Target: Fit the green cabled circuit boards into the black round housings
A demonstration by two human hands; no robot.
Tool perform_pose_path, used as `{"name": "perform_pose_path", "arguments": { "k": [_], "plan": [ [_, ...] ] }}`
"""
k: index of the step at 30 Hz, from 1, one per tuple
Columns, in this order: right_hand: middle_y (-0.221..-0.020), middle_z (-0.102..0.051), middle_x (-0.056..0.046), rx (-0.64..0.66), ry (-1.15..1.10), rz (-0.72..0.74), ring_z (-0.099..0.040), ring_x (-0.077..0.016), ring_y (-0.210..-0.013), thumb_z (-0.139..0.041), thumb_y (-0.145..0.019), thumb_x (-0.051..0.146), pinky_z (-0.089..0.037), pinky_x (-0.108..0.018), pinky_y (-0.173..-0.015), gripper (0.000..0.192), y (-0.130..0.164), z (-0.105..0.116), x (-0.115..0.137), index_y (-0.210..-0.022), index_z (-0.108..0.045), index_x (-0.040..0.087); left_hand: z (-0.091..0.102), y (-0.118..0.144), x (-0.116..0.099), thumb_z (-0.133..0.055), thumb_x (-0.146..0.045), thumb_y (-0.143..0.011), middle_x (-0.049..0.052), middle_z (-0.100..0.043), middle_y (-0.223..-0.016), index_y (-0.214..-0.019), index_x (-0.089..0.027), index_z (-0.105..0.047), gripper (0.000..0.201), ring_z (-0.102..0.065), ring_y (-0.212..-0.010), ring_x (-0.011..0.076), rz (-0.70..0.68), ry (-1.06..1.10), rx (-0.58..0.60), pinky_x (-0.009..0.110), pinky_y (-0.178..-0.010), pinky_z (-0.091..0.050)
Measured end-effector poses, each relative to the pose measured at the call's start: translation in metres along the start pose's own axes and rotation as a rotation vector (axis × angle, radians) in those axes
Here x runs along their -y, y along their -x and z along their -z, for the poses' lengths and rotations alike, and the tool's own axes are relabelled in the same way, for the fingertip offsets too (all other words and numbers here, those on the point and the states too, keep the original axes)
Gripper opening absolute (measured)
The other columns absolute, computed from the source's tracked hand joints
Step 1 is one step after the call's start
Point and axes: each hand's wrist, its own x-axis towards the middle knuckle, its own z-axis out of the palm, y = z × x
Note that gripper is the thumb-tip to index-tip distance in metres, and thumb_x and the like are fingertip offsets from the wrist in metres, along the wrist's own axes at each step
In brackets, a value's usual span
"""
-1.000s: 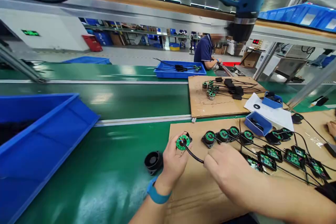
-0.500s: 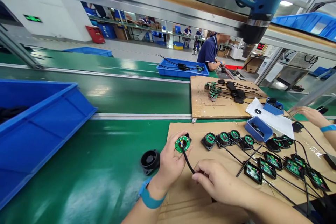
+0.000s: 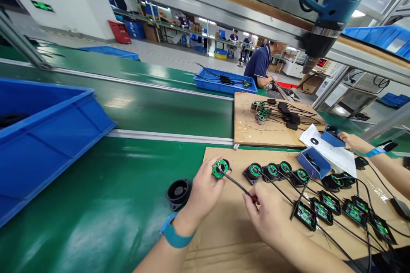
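Leftmost, a large blue bin sits on the green desk, with dark contents barely visible inside. Just left of the cardboard sheet a black fan housing rests on the desk, close beside the left hand. That left hand, with a blue wristband on its wrist, is closed around a round green circuit board, held at the fingertips above the sheet's near left corner. A black cable runs from the board to the right hand, whose thumb and forefinger pinch the cable; the other fingers are curled loosely. Beyond the right hand, a row of similar green-topped round units lies on the cardboard sheet, their leads running to rectangular green boards further right. A small blue tray stands behind that row, touching a white paper sheet. At the far right, another person's hand with a blue wristband reaches onto the paper, next to a second small blue tray. Overhead, a blue power tool hangs.
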Motion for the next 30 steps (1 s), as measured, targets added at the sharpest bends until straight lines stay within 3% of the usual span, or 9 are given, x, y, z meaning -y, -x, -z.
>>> {"name": "perform_pose_path", "arguments": {
  "k": [2, 6, 11, 17, 19, 22, 24, 27, 30],
  "plan": [
    [-0.073, -0.059, -0.003, -0.062, 0.012, 0.002, -0.056, -0.0193, -0.068, -0.056, -0.097, 0.023, -0.038, -0.03, -0.062, 0.019, 0.001, -0.001, -0.003, -0.078, -0.051, 0.022, -0.003, 0.0, 0.008, -0.063, -0.022, -0.095, 0.009, -0.067, -0.123, -0.129, -0.019, -0.057, 0.035, -0.065, -0.117, 0.0221, 0.014, -0.063, 0.019, 0.036, -0.103, -0.052],
    [-0.091, -0.068, -0.004, 0.212, -0.187, -0.026, -0.064, -0.0199, -0.085, -0.067, -0.097, 0.032, -0.049, -0.033, -0.078, 0.013, 0.004, 0.002, -0.013, -0.096, -0.062, 0.02, -0.006, -0.001, 0.018, -0.065, -0.029, -0.094, 0.01, -0.068, -0.118, -0.128, -0.017, -0.059, 0.037, -0.066, -0.11, 0.0233, 0.085, -0.088, -0.026, 0.036, -0.096, -0.053],
    [-0.135, -0.059, -0.015, 0.464, -0.081, -0.105, -0.052, -0.0314, -0.13, -0.083, -0.082, 0.05, -0.041, -0.05, -0.112, 0.059, 0.028, 0.026, -0.032, -0.127, -0.061, 0.017, -0.001, -0.003, 0.018, -0.069, -0.036, -0.091, 0.01, -0.068, -0.124, -0.13, -0.018, -0.06, 0.044, -0.066, -0.113, 0.024, 0.136, -0.054, -0.093, 0.037, -0.101, -0.051],
    [-0.124, -0.064, -0.013, 0.643, -0.014, -0.166, -0.058, -0.0322, -0.117, -0.087, -0.077, 0.025, -0.048, -0.049, -0.103, 0.061, 0.048, 0.051, -0.043, -0.131, -0.061, 0.017, -0.007, 0.002, 0.012, -0.072, -0.04, -0.089, 0.009, -0.07, -0.121, -0.129, -0.019, -0.06, 0.047, -0.069, -0.109, 0.0236, 0.245, 0.041, -0.066, 0.036, -0.096, -0.054],
    [-0.112, -0.069, -0.011, 0.56, -0.124, -0.186, -0.063, -0.0297, -0.106, -0.084, -0.081, 0.034, -0.051, -0.046, -0.095, 0.045, 0.036, 0.054, -0.041, -0.119, -0.066, 0.016, -0.012, 0.007, 0.008, -0.072, -0.039, -0.089, 0.008, -0.071, -0.12, -0.128, -0.02, -0.06, 0.045, -0.07, -0.109, 0.0225, 0.242, 0.079, 0.01, 0.035, -0.096, -0.055],
    [-0.1, -0.071, -0.008, 0.197, -0.423, -0.268, -0.066, -0.022, -0.093, -0.069, -0.093, 0.04, -0.052, -0.038, -0.087, 0.026, 0.004, 0.043, -0.028, -0.106, -0.069, 0.017, -0.018, 0.016, -0.001, -0.074, -0.035, -0.089, 0.006, -0.071, -0.124, -0.13, -0.023, -0.058, 0.045, -0.069, -0.114, 0.0208, 0.126, 0.074, 0.122, 0.034, -0.1, -0.055],
    [-0.093, -0.07, -0.006, 0.054, -0.675, -0.363, -0.065, -0.0179, -0.085, -0.066, -0.092, 0.037, -0.052, -0.033, -0.081, 0.025, -0.017, 0.026, -0.017, -0.106, -0.068, 0.017, -0.02, 0.021, -0.006, -0.072, -0.028, -0.09, 0.005, -0.07, -0.126, -0.132, -0.024, -0.057, 0.045, -0.067, -0.118, 0.0194, 0.03, 0.054, 0.167, 0.032, -0.104, -0.054],
    [-0.072, -0.059, 0.002, 0.039, -0.928, -0.493, -0.056, -0.0132, -0.066, -0.069, -0.084, 0.036, -0.048, -0.028, -0.066, 0.037, -0.036, -0.003, -0.005, -0.114, -0.062, 0.015, -0.02, 0.024, -0.012, -0.064, -0.015, -0.092, 0.007, -0.067, -0.131, -0.136, -0.022, -0.055, 0.045, -0.064, -0.123, 0.0174, -0.115, 0.031, 0.186, 0.029, -0.11, -0.051],
    [-0.063, -0.047, 0.008, 0.004, -0.976, -0.557, -0.046, -0.0114, -0.058, -0.067, -0.08, 0.037, -0.04, -0.026, -0.06, 0.041, -0.037, -0.02, -0.005, -0.113, -0.06, 0.013, -0.018, 0.024, -0.015, -0.056, -0.003, -0.089, 0.009, -0.066, -0.13, -0.135, -0.018, -0.055, 0.048, -0.063, -0.124, 0.017, -0.215, -0.005, 0.212, 0.029, -0.113, -0.049]
  ]
}}
